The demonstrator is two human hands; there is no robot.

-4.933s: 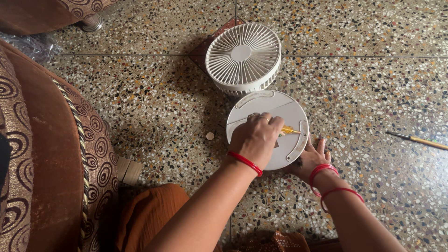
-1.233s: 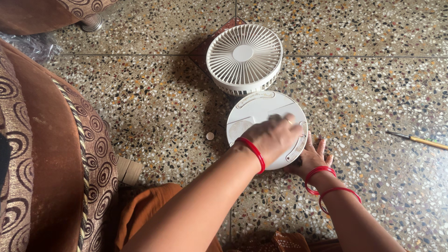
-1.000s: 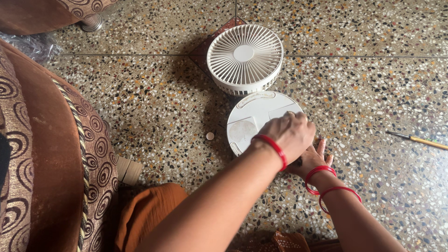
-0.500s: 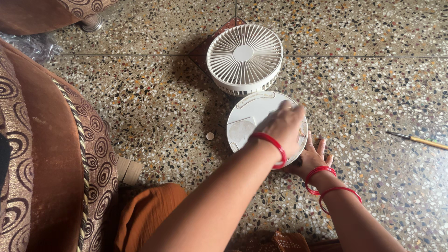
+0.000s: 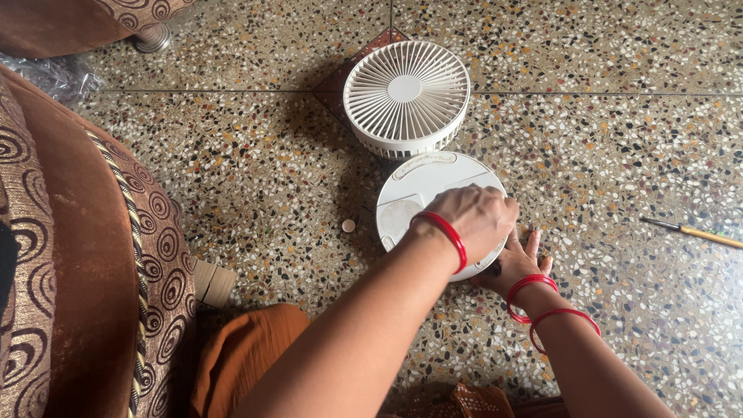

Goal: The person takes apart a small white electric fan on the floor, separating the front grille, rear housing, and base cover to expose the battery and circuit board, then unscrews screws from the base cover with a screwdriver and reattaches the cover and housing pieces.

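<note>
the left hand [image 5: 476,220] lies curled on the white round base plate [image 5: 422,201], fingers bent down on its right part; if they pinch something small under them i cannot tell; the right hand [image 5: 517,263] is flat on the floor, fingers spread loose, touching the plate's lower right edge to steady it; the plate lies on the terrazzo floor [image 5: 248,170], just below the round fan grille [image 5: 406,97]; i judge the work on the plate's fastening is in the middle; the next move needs firm pressure and a steady plate; the plate is smooth matte plastic; the grille is ribbed with thin radial slats; the floor is hard, speckled stone; a yellow-handled screwdriver [image 5: 693,231] lies well apart at right.
</note>
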